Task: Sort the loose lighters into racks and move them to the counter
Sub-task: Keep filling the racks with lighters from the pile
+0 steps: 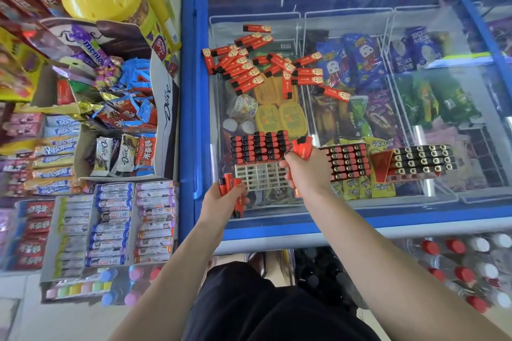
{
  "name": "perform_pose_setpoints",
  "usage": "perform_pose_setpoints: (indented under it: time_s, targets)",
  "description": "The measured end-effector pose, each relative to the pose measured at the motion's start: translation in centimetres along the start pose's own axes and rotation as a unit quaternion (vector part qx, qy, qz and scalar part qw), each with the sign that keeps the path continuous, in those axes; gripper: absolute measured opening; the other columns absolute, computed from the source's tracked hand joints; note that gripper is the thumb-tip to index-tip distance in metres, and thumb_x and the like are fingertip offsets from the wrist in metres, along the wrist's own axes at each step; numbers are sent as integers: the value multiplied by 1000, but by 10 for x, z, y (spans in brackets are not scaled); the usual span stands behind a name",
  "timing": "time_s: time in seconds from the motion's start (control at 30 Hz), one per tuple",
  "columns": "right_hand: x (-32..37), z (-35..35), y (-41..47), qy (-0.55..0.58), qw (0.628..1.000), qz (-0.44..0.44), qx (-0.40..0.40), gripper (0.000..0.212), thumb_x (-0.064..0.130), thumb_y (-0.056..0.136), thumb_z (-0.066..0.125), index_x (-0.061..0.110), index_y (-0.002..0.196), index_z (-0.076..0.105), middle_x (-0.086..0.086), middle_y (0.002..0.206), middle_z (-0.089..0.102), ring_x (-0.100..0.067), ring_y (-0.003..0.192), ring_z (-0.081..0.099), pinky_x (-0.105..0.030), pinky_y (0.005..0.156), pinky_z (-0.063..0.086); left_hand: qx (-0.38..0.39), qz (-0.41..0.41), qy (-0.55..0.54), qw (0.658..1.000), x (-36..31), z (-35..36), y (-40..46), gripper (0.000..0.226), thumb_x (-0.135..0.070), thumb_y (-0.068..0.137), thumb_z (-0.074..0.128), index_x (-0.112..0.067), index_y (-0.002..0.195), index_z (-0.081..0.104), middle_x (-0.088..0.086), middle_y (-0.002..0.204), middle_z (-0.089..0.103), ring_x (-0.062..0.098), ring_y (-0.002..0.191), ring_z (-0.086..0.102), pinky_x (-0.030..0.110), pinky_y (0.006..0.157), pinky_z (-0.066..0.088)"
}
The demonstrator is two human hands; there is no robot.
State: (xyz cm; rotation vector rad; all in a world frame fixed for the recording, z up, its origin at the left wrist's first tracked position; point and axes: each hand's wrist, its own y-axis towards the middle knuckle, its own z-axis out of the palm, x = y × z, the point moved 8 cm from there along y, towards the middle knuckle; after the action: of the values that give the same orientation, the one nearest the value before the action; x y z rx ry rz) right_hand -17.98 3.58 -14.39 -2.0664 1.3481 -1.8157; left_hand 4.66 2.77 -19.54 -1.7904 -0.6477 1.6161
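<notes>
Shop interior, with a blue-framed chest freezer [188, 108] under a sliding glass lid [360, 22], ice-cream packets visible beneath. Candy and chocolate boxes [110, 133] stacked at left, red-capped bottles [457, 274] on the floor at lower right. Scattered across the far part of the glass, a pile of loose red lighters [257, 63]. Nearer, a half-filled plastic rack [260, 160], black lighter tops in its far rows, near slots bare. To the right, two filled racks [347, 160] and [421, 159]. Left hand [221, 199] curled round a small bundle of red lighters [231, 188] at the rack's near-left corner. Right hand [307, 169] gripping several red lighters [302, 147] by the rack's right edge.
</notes>
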Motion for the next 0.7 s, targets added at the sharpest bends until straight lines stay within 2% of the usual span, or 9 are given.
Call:
perform_pose_setpoints:
  time_s: [0.1,0.2,0.3,0.37,0.43,0.5,0.6,0.7]
  targets:
    - [4,1,3,-30,999,-23,-11,6,10,97,57,11,97,63,-6,82,74,-10,46,56,-21,41,42,3,-9,-5,1000,2,1,2,17,-19,98,71,-15,114,66,9,95,79,19,80,74,40,83,62]
    - [11,0,1,-49,998,-44,-19,8,11,98,59,18,94,58,-4,77,69,-11,50,57,-20,44,43,10,-25,-29,999,4,3,2,19,-16,97,72,-13,114,64,10,90,75,19,77,73,40,78,62]
    - [12,-3,-4,-34,997,-56,-42,9,15,98,58,15,89,58,-5,72,68,-15,51,58,-27,48,44,30,-48,-53,997,3,9,-3,22,-17,97,73,-9,114,62,5,76,66,15,64,63,32,64,55]
    - [12,-2,-12,1,998,-52,-31,11,17,99,57,10,92,60,-4,68,65,-13,46,55,-27,44,43,55,-64,-85,993,1,17,-7,19,-16,97,72,-7,108,60,2,70,58,13,57,52,29,57,47]
    - [9,7,-22,67,997,-18,29,11,19,100,60,9,94,62,-3,68,62,-13,44,52,-28,43,41,82,-69,-109,988,-3,25,-13,17,-15,98,71,-9,102,56,1,70,55,12,55,47,26,53,44]
    - [1,21,-34,118,985,30,125,14,20,98,64,6,96,62,-4,71,62,-15,47,49,-29,46,39,97,-59,-119,986,-9,32,-17,15,-16,98,70,-10,101,56,3,74,55,11,54,46,25,51,43]
    - [-7,38,-52,67,965,56,246,21,23,99,65,2,99,63,-6,74,62,-16,51,49,-29,47,39,111,-34,-142,983,-19,34,-20,15,-22,99,70,-10,104,63,7,79,57,12,53,46,24,49,41]
    - [-10,41,-61,5,957,60,284,15,17,99,59,7,89,61,-1,61,58,-13,48,48,-25,46,39,114,-8,-118,986,-27,29,-21,18,-29,97,71,-12,103,66,6,67,53,14,52,44,28,54,36]
